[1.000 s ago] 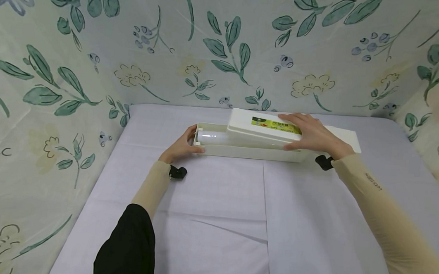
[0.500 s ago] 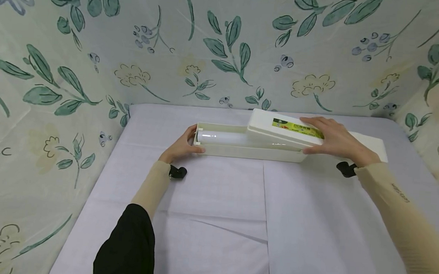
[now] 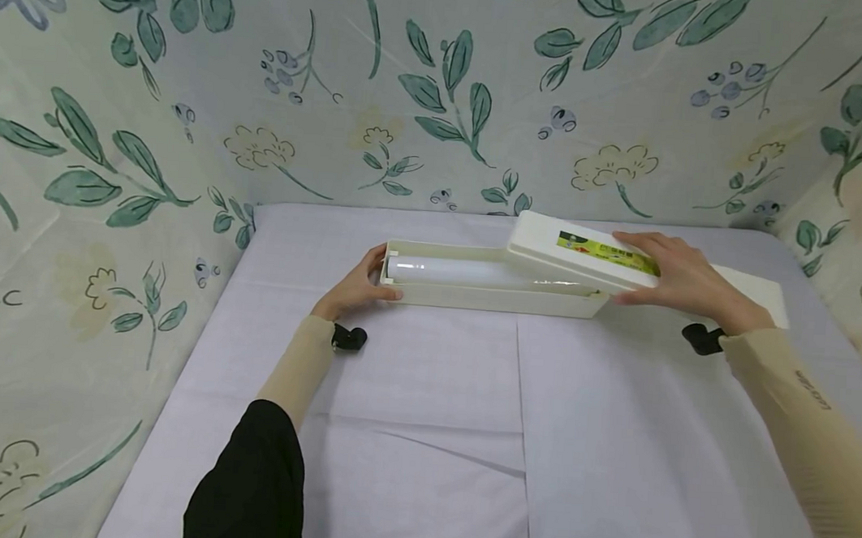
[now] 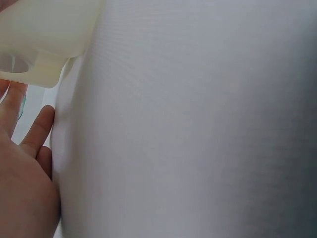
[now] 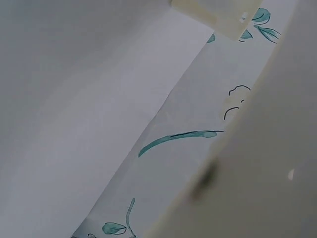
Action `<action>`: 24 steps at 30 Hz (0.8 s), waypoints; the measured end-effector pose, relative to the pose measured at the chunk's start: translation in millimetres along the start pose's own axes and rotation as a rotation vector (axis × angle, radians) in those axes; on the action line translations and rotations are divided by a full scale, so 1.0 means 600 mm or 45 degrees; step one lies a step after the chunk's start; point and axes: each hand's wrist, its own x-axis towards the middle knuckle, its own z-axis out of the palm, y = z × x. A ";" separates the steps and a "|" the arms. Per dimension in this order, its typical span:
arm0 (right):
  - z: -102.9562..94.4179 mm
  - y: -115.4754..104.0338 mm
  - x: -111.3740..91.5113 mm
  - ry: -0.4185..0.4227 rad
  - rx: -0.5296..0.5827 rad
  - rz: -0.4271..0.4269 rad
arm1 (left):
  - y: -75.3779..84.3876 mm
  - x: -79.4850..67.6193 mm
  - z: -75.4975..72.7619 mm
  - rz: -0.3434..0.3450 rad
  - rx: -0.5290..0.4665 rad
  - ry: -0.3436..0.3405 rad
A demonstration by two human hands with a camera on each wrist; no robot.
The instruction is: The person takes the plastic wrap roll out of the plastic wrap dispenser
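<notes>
A long cream cling film box (image 3: 488,300) lies across the back of the table with a wrapped clear roll (image 3: 441,270) inside. At its left end my left hand (image 3: 353,288) grips the box, thumb in front and fingers behind. My right hand (image 3: 686,282) holds the white lid (image 3: 538,244), which bears a yellow-green label (image 3: 596,249). The lid slants down to the right, its left end overlapping the box's right end. In the right wrist view the lid (image 5: 267,163) fills the lower right, past the box (image 5: 223,17). The left wrist view shows the box corner (image 4: 49,69) above my fingers.
A white cloth (image 3: 421,463) with fold creases covers the table. Behind it and at both sides hangs a curtain (image 3: 320,157) printed with leaves and flowers.
My right hand has carried the lid to the right, exposing more of the roll. The left hand and the box have stayed where they were.
</notes>
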 end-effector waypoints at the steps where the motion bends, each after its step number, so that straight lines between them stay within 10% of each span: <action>1: 0.000 0.002 -0.002 0.002 0.000 0.004 | 0.003 -0.001 0.000 -0.004 -0.009 -0.006; 8: -0.003 0.014 -0.014 0.008 0.005 0.045 | 0.043 -0.024 0.001 -0.027 -0.009 -0.042; 24: -0.007 0.055 -0.041 -0.007 -0.011 0.139 | 0.046 -0.027 0.001 -0.019 -0.009 -0.036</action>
